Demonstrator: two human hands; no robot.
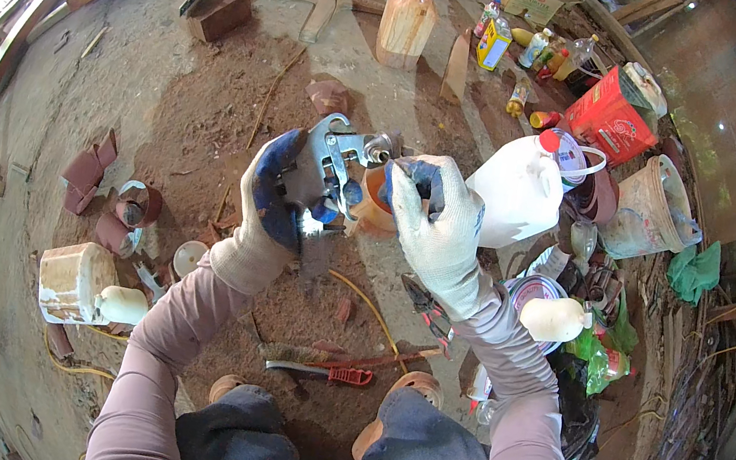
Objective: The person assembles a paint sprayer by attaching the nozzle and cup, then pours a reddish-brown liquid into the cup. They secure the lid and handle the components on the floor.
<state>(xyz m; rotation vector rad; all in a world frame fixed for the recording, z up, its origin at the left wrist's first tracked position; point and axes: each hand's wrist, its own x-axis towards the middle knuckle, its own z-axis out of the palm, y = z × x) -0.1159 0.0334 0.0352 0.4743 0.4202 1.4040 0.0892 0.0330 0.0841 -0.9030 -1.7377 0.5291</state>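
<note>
I see a person sitting low above an earthen, dusty floor (pixel 215 100), and both hands wear white knitted gloves with dark blue coating. The left grip (pixel 269 200) is closed around a metal spray gun (pixel 335 153): the handle lies in the palm, with the fingers wrapped about it from the left side. The body of the gun stands above this grip, its hook rises at the top, and its nozzle end (pixel 383 150) points to the right.

The right grip (pixel 445 233) is just beside this nozzle end. Its thumb and forefinger are bent toward each other, but I cannot tell if some small piece is pinched between them, or if they touch the gun. So the gun is between the two hands, carried in the air by the left one.

Behind the hands, an orange container (pixel 377 212) shows partly in the gap. Near the right hand, on its far side, stands a white jug (pixel 518 191) with a red cap. Closer to the knees, pliers (pixel 424 311) and a red-handled tool (pixel 349 375) lie on the floor.
</note>
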